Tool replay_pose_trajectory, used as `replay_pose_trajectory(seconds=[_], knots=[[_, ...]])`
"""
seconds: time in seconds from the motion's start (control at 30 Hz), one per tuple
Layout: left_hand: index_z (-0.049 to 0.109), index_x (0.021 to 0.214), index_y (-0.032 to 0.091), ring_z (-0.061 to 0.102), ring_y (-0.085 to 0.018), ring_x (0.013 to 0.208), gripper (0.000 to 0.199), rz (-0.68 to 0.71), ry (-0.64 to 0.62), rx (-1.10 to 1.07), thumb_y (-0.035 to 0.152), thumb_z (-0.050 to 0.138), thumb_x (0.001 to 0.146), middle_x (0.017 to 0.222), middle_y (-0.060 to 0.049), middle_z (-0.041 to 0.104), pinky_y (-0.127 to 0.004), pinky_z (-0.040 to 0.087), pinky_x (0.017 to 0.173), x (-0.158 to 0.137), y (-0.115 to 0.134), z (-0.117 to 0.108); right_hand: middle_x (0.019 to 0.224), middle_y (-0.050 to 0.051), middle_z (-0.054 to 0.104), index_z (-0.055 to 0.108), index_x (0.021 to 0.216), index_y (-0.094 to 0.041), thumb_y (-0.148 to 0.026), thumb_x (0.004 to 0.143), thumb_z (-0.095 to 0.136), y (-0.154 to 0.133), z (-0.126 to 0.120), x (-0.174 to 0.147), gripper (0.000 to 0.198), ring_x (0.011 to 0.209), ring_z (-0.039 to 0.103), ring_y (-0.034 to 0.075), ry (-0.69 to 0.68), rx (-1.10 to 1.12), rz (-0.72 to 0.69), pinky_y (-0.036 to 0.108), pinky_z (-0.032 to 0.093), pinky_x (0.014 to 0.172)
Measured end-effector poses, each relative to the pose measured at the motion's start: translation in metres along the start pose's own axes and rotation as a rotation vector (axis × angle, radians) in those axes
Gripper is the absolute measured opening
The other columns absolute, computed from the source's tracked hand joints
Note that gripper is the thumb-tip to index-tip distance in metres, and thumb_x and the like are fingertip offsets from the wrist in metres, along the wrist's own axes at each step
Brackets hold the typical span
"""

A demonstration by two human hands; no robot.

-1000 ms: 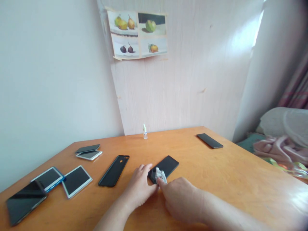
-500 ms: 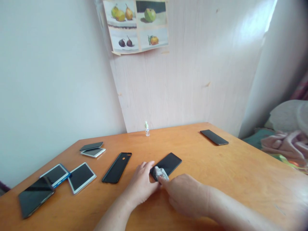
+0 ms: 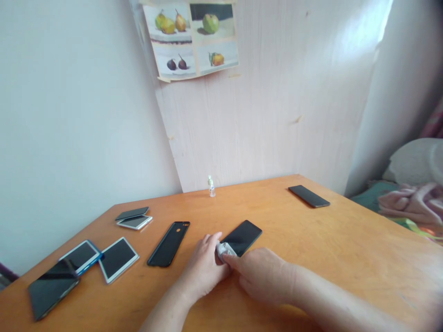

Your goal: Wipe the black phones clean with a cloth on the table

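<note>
A black smartphone (image 3: 244,236) lies face up on the wooden table, slanting away to the right. My left hand (image 3: 206,263) grips its near left end between thumb and fingers. My right hand (image 3: 258,274) presses a crumpled pale cloth (image 3: 226,250) onto the near end of the screen, with the index finger on top. That end of the phone is hidden under the cloth and hands. Left of my left hand lies an empty black phone case (image 3: 169,244), its camera cutout at the far end.
Several other phones lie at the left, among them a white phone (image 3: 118,259), a blue-edged phone (image 3: 81,256) and a large black phone (image 3: 53,289). A small spray bottle (image 3: 211,187) stands at the back edge. Another black phone (image 3: 309,196) lies at the far right.
My right hand has slid the cloth slightly left, toward my left hand and the phone's near edge. My left hand and the phone stay nearly in place.
</note>
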State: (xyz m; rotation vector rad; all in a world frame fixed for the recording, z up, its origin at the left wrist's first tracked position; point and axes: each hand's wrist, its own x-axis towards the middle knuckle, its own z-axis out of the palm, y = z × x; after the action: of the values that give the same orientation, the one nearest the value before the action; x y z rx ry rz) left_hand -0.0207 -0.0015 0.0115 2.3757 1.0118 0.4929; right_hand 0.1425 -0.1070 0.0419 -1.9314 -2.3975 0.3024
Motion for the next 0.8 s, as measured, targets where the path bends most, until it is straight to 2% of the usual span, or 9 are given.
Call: replay_pose_trajectory(seconds=[0.07, 0.17, 0.23, 0.3, 0.43, 0.5, 0.57, 0.7, 0.8], knots=[[0.047, 0.134, 0.017, 0.048, -0.028, 0.126, 0.070, -0.002, -0.004, -0.006, 0.030, 0.068, 0.068, 0.132, -0.013, 0.055, -0.035, 0.035, 0.106, -0.001, 0.000, 0.000, 0.101, 0.011, 0.072, 0.047, 0.137, -0.030, -0.022, 0.087, 0.042, 0.010, -0.001, 0.004, 0.051, 0.085, 0.069, 0.028, 0.015, -0.022, 0.085, 0.035, 0.046, 0.069], [0.043, 0.138, 0.017, 0.049, -0.028, 0.125, 0.076, -0.013, -0.017, -0.021, 0.030, 0.069, 0.067, 0.134, -0.013, 0.053, -0.035, 0.036, 0.106, -0.002, 0.000, 0.000, 0.103, 0.015, 0.071, 0.042, 0.142, -0.027, -0.018, 0.087, 0.040, 0.038, -0.004, 0.012, 0.056, 0.089, 0.069, 0.030, 0.027, -0.060, 0.353, 0.036, 0.046, 0.069], [0.041, 0.140, 0.017, 0.050, -0.028, 0.125, 0.079, -0.024, -0.010, -0.026, 0.031, 0.069, 0.068, 0.135, -0.014, 0.053, -0.036, 0.036, 0.107, -0.002, 0.000, 0.001, 0.104, 0.016, 0.071, 0.042, 0.142, -0.024, -0.017, 0.087, 0.039, 0.050, -0.005, 0.016, 0.055, 0.092, 0.069, 0.031, 0.033, -0.065, 0.460, 0.036, 0.046, 0.069], [0.041, 0.140, 0.018, 0.049, -0.029, 0.125, 0.079, -0.027, -0.004, -0.032, 0.032, 0.069, 0.068, 0.135, -0.013, 0.053, -0.037, 0.036, 0.107, -0.002, 0.000, 0.001, 0.104, 0.015, 0.071, 0.044, 0.140, -0.025, -0.018, 0.088, 0.038, 0.047, -0.004, 0.016, 0.053, 0.092, 0.069, 0.029, 0.046, -0.059, 0.441, 0.034, 0.045, 0.069], [0.042, 0.139, 0.016, 0.047, -0.030, 0.128, 0.080, -0.020, 0.006, -0.032, 0.029, 0.070, 0.065, 0.136, -0.014, 0.052, -0.037, 0.035, 0.107, -0.001, -0.001, 0.002, 0.103, 0.009, 0.072, 0.051, 0.133, -0.034, -0.024, 0.089, 0.039, 0.014, 0.004, 0.012, 0.047, 0.086, 0.069, 0.026, 0.069, 0.024, 0.165, 0.031, 0.043, 0.068], [0.041, 0.139, 0.015, 0.045, -0.030, 0.129, 0.082, -0.023, 0.018, -0.025, 0.029, 0.070, 0.064, 0.137, -0.015, 0.051, -0.037, 0.034, 0.108, -0.001, -0.002, 0.003, 0.103, 0.007, 0.072, 0.056, 0.128, -0.035, -0.026, 0.089, 0.039, 0.004, 0.006, 0.012, 0.044, 0.087, 0.069, 0.025, 0.068, 0.059, 0.083, 0.031, 0.042, 0.069], [0.041, 0.140, 0.017, 0.045, -0.030, 0.130, 0.082, -0.022, 0.025, -0.029, 0.030, 0.071, 0.064, 0.137, -0.014, 0.051, -0.038, 0.034, 0.108, -0.001, -0.002, 0.004, 0.106, 0.007, 0.072, 0.055, 0.129, -0.036, -0.025, 0.088, 0.038, 0.008, 0.004, 0.015, 0.046, 0.091, 0.069, 0.026, 0.065, 0.051, 0.128, 0.032, 0.043, 0.072], [0.038, 0.142, 0.018, 0.049, -0.030, 0.125, 0.084, -0.024, 0.013, -0.055, 0.032, 0.070, 0.066, 0.136, -0.014, 0.052, -0.039, 0.036, 0.107, -0.002, -0.001, 0.004, 0.111, 0.011, 0.070, 0.044, 0.142, -0.032, -0.021, 0.088, 0.036, 0.038, -0.003, 0.023, 0.056, 0.097, 0.067, 0.028, 0.056, 0.005, 0.402, 0.035, 0.044, 0.074], [0.032, 0.146, 0.015, 0.049, -0.030, 0.125, 0.090, -0.035, 0.012, -0.070, 0.033, 0.071, 0.066, 0.137, -0.015, 0.050, -0.039, 0.037, 0.106, -0.002, -0.002, 0.005, 0.112, 0.013, 0.070, 0.042, 0.144, -0.029, -0.020, 0.088, 0.035, 0.044, -0.004, 0.024, 0.057, 0.098, 0.067, 0.028, 0.057, 0.003, 0.440, 0.034, 0.045, 0.074]])
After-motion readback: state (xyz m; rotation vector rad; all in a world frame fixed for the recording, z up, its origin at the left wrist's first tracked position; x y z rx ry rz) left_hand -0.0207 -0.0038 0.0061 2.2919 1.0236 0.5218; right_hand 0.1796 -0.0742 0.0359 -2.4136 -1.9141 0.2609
